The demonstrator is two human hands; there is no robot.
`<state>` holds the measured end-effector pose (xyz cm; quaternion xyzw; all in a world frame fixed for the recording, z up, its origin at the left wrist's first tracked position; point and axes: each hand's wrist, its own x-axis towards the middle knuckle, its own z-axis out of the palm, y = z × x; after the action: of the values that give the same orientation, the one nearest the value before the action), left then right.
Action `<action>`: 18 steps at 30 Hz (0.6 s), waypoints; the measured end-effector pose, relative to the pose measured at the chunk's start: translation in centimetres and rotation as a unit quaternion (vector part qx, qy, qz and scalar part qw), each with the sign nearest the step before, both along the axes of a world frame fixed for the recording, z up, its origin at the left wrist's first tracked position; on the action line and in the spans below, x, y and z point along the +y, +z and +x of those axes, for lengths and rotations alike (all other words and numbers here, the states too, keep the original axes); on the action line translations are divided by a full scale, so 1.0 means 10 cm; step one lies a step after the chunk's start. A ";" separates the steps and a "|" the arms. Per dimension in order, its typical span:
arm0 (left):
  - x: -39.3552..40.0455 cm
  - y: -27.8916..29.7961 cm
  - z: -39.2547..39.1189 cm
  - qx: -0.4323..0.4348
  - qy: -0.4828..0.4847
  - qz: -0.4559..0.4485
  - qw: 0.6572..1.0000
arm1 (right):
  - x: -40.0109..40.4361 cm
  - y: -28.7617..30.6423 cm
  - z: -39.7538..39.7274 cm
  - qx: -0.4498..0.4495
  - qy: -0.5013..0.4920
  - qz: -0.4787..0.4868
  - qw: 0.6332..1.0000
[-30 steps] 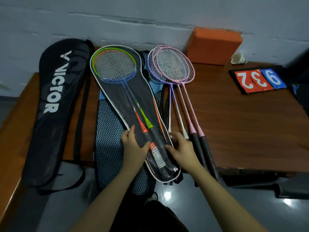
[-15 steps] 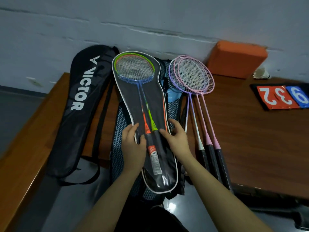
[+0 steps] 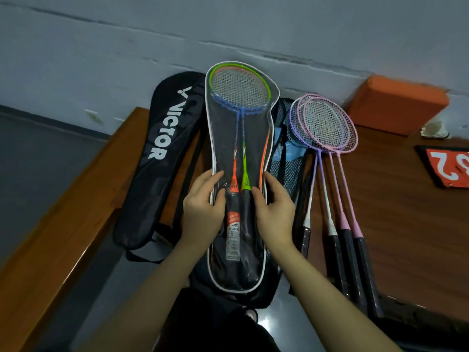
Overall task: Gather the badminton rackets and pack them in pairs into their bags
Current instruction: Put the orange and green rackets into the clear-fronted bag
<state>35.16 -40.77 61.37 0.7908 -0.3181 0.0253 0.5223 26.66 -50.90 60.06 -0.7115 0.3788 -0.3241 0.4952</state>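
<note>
On table | both hands: left hand point(image 3: 203, 207), right hand point(image 3: 274, 212) grip clear racket bag point(image 3: 223, 138) edges

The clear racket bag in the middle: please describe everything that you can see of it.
The clear racket bag is transparent plastic with white edging and an orange strip along one side. It holds two rackets, heads toward the wall. It lies over a mesh bag. The left hand and the right hand grip its two edges.

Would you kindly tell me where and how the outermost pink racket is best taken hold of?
Take the pink racket by its black handle, coming from the table's near edge on the right: the handle overhangs that edge and nothing lies right of it.
</note>
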 end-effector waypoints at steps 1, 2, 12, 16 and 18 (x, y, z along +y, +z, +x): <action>0.06 0.03 0.08 -0.005 -0.003 -0.006 1.000 | 0.05 0.02 0.08 -0.005 0.000 -0.004 1.000; 0.11 0.04 0.17 -0.008 -0.005 -0.008 1.000 | 0.11 0.04 0.17 -0.009 0.001 -0.007 1.000; 0.76 0.11 1.39 0.018 0.000 0.019 1.000 | 0.78 0.10 1.36 -0.016 0.017 -0.036 0.999; 0.95 0.01 1.95 0.028 -0.022 0.036 0.999 | 1.01 0.05 1.86 0.002 -0.001 -0.057 0.998; 1.00 -0.08 2.18 0.029 -0.030 0.047 0.998 | 1.08 -0.05 2.06 0.027 -0.009 -0.049 0.998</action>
<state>56.97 -30.75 60.52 0.8051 -0.3275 -0.0288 0.4938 47.27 -40.07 59.61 -0.7401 0.3822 -0.3275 0.4460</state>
